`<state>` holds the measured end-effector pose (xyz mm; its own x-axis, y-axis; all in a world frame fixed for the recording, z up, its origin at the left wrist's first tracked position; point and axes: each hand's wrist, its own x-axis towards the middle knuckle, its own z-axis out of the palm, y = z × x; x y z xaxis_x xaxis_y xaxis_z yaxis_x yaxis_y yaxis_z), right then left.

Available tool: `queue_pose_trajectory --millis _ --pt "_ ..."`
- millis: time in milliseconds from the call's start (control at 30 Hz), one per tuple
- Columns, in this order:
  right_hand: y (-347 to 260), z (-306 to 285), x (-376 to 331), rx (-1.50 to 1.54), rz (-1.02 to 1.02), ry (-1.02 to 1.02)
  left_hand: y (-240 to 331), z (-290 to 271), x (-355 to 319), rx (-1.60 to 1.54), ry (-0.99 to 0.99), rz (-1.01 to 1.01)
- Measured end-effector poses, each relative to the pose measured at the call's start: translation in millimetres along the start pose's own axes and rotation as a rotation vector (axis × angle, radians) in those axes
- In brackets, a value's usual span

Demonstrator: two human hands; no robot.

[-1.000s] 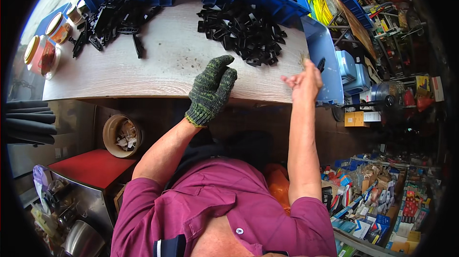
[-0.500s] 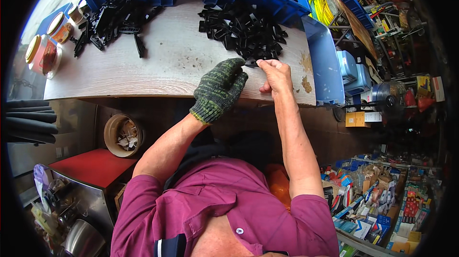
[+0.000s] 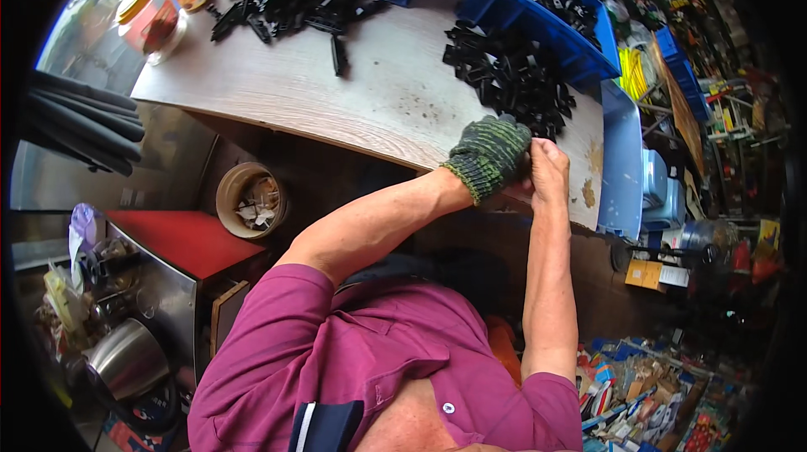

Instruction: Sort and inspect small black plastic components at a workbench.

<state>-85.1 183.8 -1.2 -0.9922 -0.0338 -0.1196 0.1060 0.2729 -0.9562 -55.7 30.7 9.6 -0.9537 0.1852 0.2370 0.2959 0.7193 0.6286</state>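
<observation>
Both hands have drawn together at the near right edge of the wooden bench (image 3: 336, 91): half a second ago the gloved left hand (image 3: 487, 154) and bare right hand (image 3: 546, 170) were reaching at the near pile of black plastic clips (image 3: 508, 78); now they close against each other over the bench edge, suggesting a piece taken up for working. The fingers of both hands are curled shut, but whatever lies between them is hidden, so the hold cannot be told. A second clip heap (image 3: 286, 2) lies far left. Two blue bins (image 3: 538, 7) at the far edge hold more black parts; yellow-lidded jars (image 3: 147, 15) stand far left; a round tub (image 3: 250, 200) below holds pale scraps.
</observation>
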Motion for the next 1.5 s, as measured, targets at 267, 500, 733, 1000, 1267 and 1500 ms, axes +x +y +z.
queue_pose_trajectory --millis 267,500,733,1000,1267,1500 --pt "-12.7 6.5 -9.6 0.134 0.007 -0.12 -20.1 4.6 -10.2 -0.153 0.215 0.072" --pt "-18.9 24.2 -19.8 0.28 -0.023 -0.185 -30.6 12.2 -15.3 -0.621 0.527 0.157" --pt "-26.0 42.9 -33.4 0.384 0.077 -0.128 -29.2 8.2 -27.2 -0.507 0.527 0.132" --pt "-19.5 47.4 -33.5 0.504 0.111 -0.086 -126.1 -113.8 -70.9 0.536 0.571 0.13" --pt "-21.6 53.2 -35.4 0.521 0.111 -0.051 -164.5 -156.9 -82.8 0.6 0.148 -0.086" --pt "-20.4 54.6 -35.9 0.493 0.066 -0.046 -163.9 -147.7 -81.7 0.497 0.492 -0.177"
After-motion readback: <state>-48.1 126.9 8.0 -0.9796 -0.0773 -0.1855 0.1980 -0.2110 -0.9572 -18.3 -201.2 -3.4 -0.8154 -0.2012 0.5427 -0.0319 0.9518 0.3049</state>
